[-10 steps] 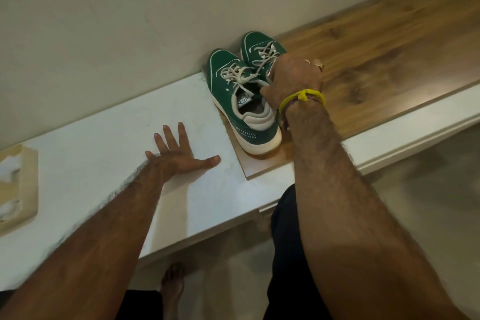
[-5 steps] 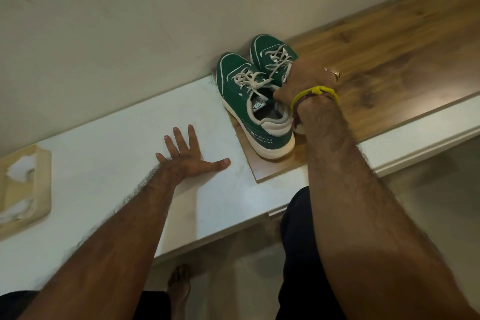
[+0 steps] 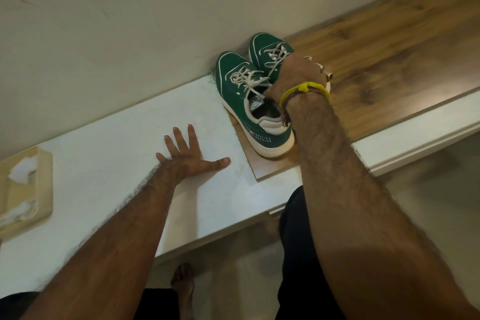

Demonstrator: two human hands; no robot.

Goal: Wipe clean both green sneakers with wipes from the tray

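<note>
Right hand (image 3: pixel 298 78) grasps suede sneakers (image 3: pixel 241 86) | left hand (image 3: pixel 189 158) flat, released, on white shelf (image 3: pixel 104 163)

White ledge (image 3: pixel 109 163) carries wooden board (image 3: pixel 389 65), tray (image 3: pixel 44 189).

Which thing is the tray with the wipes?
Follow the white counter away from the green sneakers, past the flat left hand, to the left edge. The cream tray sits there, the only box-shaped thing, with white wipes inside.
</note>
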